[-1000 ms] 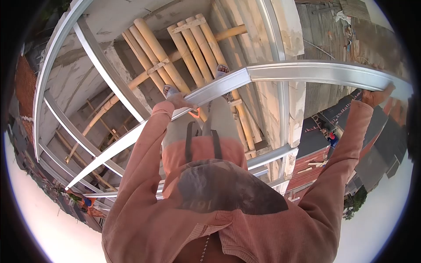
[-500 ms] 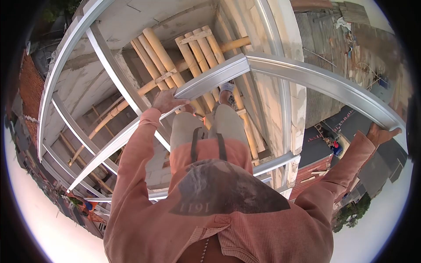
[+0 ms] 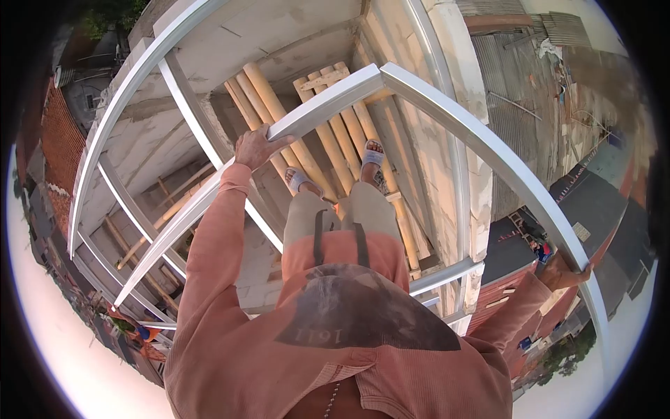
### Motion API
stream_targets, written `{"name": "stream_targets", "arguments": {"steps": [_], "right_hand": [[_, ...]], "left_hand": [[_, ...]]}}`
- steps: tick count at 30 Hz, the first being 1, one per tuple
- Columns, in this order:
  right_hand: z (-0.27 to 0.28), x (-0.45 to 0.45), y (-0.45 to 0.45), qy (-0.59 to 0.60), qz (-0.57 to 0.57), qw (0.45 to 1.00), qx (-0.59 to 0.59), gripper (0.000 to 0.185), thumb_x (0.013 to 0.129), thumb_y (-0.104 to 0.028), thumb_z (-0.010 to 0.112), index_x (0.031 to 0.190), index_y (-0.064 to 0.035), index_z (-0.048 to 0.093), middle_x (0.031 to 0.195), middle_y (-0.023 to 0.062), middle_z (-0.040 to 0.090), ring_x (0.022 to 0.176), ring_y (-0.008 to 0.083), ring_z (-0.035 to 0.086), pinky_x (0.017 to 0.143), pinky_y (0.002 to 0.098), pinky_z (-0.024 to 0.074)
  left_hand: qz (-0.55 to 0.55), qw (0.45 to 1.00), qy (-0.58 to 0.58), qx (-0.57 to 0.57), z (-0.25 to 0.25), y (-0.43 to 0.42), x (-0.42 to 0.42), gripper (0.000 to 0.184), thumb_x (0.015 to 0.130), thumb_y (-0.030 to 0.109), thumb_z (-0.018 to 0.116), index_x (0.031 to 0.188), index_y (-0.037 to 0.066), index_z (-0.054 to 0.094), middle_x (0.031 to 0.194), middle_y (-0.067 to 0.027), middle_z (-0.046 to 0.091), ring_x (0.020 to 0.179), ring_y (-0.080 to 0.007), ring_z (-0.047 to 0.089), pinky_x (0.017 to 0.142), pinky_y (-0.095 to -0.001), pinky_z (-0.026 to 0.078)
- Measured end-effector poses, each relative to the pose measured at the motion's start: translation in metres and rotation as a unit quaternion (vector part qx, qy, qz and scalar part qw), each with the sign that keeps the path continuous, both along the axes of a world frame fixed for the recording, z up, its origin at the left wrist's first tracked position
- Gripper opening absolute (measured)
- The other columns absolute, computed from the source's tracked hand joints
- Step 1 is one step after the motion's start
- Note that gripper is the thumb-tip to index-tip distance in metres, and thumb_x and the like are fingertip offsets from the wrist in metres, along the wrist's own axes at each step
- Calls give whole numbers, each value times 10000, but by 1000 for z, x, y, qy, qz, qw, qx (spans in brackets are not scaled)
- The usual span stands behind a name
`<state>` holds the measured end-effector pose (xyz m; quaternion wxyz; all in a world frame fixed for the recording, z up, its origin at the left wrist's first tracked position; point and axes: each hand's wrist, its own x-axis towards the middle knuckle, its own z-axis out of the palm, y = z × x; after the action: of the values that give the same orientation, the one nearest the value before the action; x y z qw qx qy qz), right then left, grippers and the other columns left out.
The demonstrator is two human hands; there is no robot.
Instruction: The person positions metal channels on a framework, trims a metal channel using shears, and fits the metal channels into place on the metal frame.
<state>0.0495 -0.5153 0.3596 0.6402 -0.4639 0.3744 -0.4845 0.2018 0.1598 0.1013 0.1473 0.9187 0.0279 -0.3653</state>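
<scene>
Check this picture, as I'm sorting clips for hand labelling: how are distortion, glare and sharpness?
Head view: strong fisheye curvature, the metal beam bowing and the corners black; sky washed out at lower left; pale sheen along the beam; left hand fairly crisp, roofing at the upper right soft and smeared.

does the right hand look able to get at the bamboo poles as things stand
Probably not: the right hand is on the metal beam, and the bamboo poles lie well below, down by the feet.
</scene>
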Motion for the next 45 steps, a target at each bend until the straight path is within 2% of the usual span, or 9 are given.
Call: {"name": "stream_targets", "arguments": {"steps": [7, 15, 19, 23, 30, 36, 39, 43, 45], "right_hand": [[-68, -86, 146, -30, -51, 993, 102, 683, 788, -364, 684, 1283, 90, 558, 1215, 231, 643, 1148, 381, 623, 1071, 502, 474], [-91, -74, 140, 71, -115, 983, 125, 568, 834, -339, 606, 1301, -16, 580, 1286, 126, 616, 1250, 322, 548, 1111, 506, 403], [-93, -85, 90, -40, -7, 996, 79, 529, 852, -316, 655, 1287, -24, 581, 1227, 121, 630, 1168, 309, 590, 1091, 490, 418], [-15, -22, 105, 13, -20, 999, -28, 469, 857, -365, 681, 1118, 18, 610, 1096, 217, 640, 1145, 343, 620, 1051, 485, 478], [68, -19, 26, -9, 121, 986, -118, 561, 872, -332, 605, 1077, 189, 606, 1009, 292, 682, 997, 400, 693, 966, 530, 541], [86, 10, 80, 110, 3, 979, -169, 583, 983, -328, 500, 1389, 90, 475, 1370, 235, 533, 1305, 347, 509, 1137, 518, 376], [84, 15, 99, 125, -18, 966, -227, 576, 952, -397, 581, 1302, 56, 514, 1280, 252, 565, 1221, 380, 548, 1071, 523, 426], [92, 7, 97, 75, 16, 971, -227, 702, 995, -475, 517, 1447, 53, 424, 1449, 249, 470, 1357, 378, 463, 1173, 548, 325], [102, 8, 100, 14, 43, 978, -202, 721, 992, -492, 522, 1456, 48, 411, 1470, 251, 453, 1365, 399, 453, 1182, 568, 308]], "left_hand": [[38, 998, -44, -15, -13, 23, 43, 873, 799, 804, 620, 1105, -8, 717, 994, -222, 736, 971, -364, 720, 887, -462, 538], [-19, 997, 53, -52, -42, 29, 56, 886, 818, 796, 609, 1196, -3, 667, 1018, -227, 719, 1004, -367, 703, 921, -474, 511], [-10, 997, 46, -59, -53, 24, 55, 908, 844, 784, 587, 1317, 11, 534, 1073, -254, 701, 1053, -399, 684, 939, -489, 501], [1, 991, 78, -106, -49, 12, 38, 889, 865, 758, 579, 1351, 24, 463, 1134, -303, 676, 1100, -428, 667, 981, -497, 480], [-52, 933, 284, -217, -100, -25, -27, 949, 806, 697, 679, 1513, 112, 435, 1429, -204, 561, 1341, -353, 524, 1124, -476, 387], [21, 892, 382, -240, -126, -42, -57, 878, 772, 608, 751, 1470, 124, 527, 1473, -157, 538, 1341, -329, 528, 1134, -439, 376], [8, 915, 324, -241, -109, -49, -56, 915, 775, 593, 755, 1507, 123, 470, 1439, -163, 562, 1294, -328, 571, 1127, -422, 396], [-8, 979, 160, -123, -68, -75, -74, 1024, 794, 569, 759, 1600, 155, 282, 1525, -172, 467, 1376, -324, 494, 1172, -465, 343], [-61, 995, -46, -56, -74, -86, -109, 1047, 812, 553, 750, 1621, 181, 199, 1592, -164, 361, 1451, -323, 383, 1205, -509, 269]]}}
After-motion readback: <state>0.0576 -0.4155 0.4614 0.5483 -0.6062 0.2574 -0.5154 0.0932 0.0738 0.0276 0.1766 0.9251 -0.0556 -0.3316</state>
